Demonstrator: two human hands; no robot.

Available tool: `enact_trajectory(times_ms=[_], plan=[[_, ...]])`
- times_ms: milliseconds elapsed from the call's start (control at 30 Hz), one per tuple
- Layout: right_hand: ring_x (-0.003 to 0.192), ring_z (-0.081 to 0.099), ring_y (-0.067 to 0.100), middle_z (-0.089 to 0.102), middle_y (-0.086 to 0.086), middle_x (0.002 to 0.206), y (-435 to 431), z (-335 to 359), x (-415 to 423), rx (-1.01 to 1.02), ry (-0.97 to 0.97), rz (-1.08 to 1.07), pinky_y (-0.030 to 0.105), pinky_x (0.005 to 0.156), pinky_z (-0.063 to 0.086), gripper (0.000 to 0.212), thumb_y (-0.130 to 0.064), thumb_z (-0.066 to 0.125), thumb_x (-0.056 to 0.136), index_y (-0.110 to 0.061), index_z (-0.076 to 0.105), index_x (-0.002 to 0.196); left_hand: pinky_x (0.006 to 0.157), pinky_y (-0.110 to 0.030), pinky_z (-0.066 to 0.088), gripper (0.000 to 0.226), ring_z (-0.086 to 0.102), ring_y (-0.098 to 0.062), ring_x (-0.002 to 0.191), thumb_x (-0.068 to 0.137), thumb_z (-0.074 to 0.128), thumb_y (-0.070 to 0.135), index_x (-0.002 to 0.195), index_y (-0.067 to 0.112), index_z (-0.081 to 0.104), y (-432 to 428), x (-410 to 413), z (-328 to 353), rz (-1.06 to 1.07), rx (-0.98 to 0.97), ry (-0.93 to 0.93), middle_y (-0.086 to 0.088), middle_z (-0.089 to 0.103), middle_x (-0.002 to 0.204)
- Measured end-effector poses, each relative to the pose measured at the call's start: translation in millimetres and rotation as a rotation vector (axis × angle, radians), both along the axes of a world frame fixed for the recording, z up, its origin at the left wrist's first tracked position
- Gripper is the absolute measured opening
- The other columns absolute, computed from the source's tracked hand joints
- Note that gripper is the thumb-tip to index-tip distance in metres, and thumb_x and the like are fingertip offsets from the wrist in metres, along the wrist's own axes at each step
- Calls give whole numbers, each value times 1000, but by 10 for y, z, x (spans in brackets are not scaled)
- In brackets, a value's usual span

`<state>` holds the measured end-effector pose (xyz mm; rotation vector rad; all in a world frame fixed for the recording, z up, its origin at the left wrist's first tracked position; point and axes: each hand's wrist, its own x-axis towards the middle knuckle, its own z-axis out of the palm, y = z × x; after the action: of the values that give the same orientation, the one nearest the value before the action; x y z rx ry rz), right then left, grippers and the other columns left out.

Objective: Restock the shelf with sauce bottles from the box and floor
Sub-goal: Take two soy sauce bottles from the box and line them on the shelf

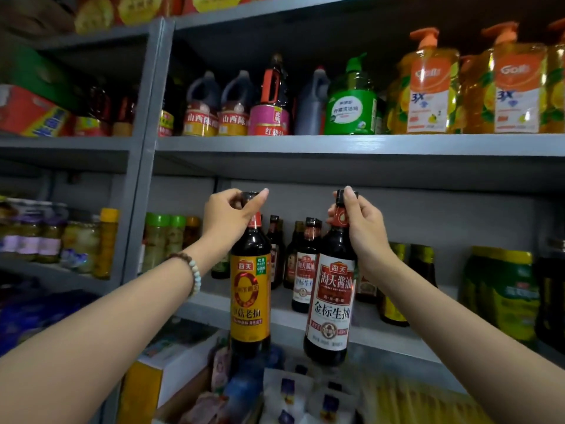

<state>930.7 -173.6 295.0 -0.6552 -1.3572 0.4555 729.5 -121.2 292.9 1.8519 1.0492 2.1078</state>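
My left hand [230,214] grips the neck and cap of a dark sauce bottle with a yellow label [250,296]. My right hand [359,223] grips the neck of a second dark sauce bottle with a white and red label [331,298]. Both bottles hang upright in front of the grey middle shelf [382,335], their bases just below its front edge. Several similar sauce bottles [305,264] stand further back on that shelf, between the two held ones.
Yellow-green bottles [507,289] stand at the shelf's right, jars with green lids [165,237] at its left. The shelf above [336,143] carries vinegar jugs and pump dispensers. Below are an open box [183,371] and packaged goods. A grey upright [143,166] divides off the left bay.
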Motion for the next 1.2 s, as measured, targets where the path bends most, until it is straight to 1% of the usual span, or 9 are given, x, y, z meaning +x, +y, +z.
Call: enact_trajectory(times_ms=[100, 233, 333, 433, 667, 800, 933, 1067, 1200], plan=[[71, 61, 12, 63, 1, 78, 424, 41, -266, 30, 2, -42, 29, 72, 53, 34, -37, 42, 98, -9, 59, 91, 46, -14, 31, 52, 38, -10, 49, 78, 66, 51, 59, 6, 47, 444, -173, 108, 1, 40, -2, -1, 41, 52], [76, 61, 15, 63, 3, 79, 976, 126, -590, 52, 12, -93, 27, 75, 53, 32, -37, 41, 99, -10, 57, 90, 53, -27, 34, 65, 40, -15, 52, 76, 66, 56, 67, -7, 49, 1048, -361, 227, -25, 64, 16, -8, 44, 56], [73, 61, 13, 62, 2, 77, 1287, 166, -756, 60, 35, -115, 25, 72, 52, 31, -37, 42, 99, -12, 56, 87, 46, -19, 28, 60, 37, -13, 50, 77, 65, 56, 61, 2, 45, 1379, -470, 257, -22, 88, 37, -4, 40, 53], [71, 62, 11, 62, 1, 75, 1571, 153, -893, 41, 38, -142, 21, 67, 53, 31, -37, 41, 99, -11, 55, 88, 44, -18, 25, 54, 33, -11, 47, 77, 66, 54, 59, 9, 43, 1689, -596, 236, -43, 85, 34, -1, 35, 51], [69, 63, 7, 64, 0, 76, 1948, -34, -1055, -18, 3, -175, 15, 60, 49, 27, -37, 44, 98, -17, 58, 87, 55, -32, 38, 60, 46, -18, 52, 74, 68, 53, 64, -3, 50, 2118, -734, 65, -154, -18, 54, -8, 47, 56], [68, 63, 5, 64, -1, 77, 2111, -132, -1091, -54, -11, -157, 14, 62, 51, 30, -37, 45, 97, -12, 60, 102, 53, -29, 37, 48, 43, -14, 50, 76, 69, 48, 61, 8, 48, 2237, -755, 5, -145, -18, 53, -2, 43, 53], [67, 62, 4, 63, -1, 75, 2238, -189, -1120, -53, -39, -165, 16, 67, 52, 30, -36, 44, 97, -10, 60, 102, 52, -28, 37, 47, 45, -13, 50, 75, 68, 51, 61, 10, 49, 2351, -738, -44, -141, -50, 57, 1, 46, 53], [74, 62, 11, 64, 4, 79, 2319, -214, -1138, -54, -52, -176, 18, 68, 53, 33, -35, 45, 97, -5, 60, 102, 50, -20, 41, 48, 58, -13, 59, 76, 68, 50, 73, 3, 62, 2429, -706, -103, -155, -68, 70, -3, 60, 64], [79, 64, 16, 66, 17, 92, 2380, -257, -1143, -58, -54, -167, 15, 66, 53, 36, -33, 45, 98, -1, 59, 107, 52, -21, 42, 52, 59, -16, 63, 75, 68, 52, 78, 0, 64, 2498, -703, -121, -155, -61, 63, -10, 64, 71]])
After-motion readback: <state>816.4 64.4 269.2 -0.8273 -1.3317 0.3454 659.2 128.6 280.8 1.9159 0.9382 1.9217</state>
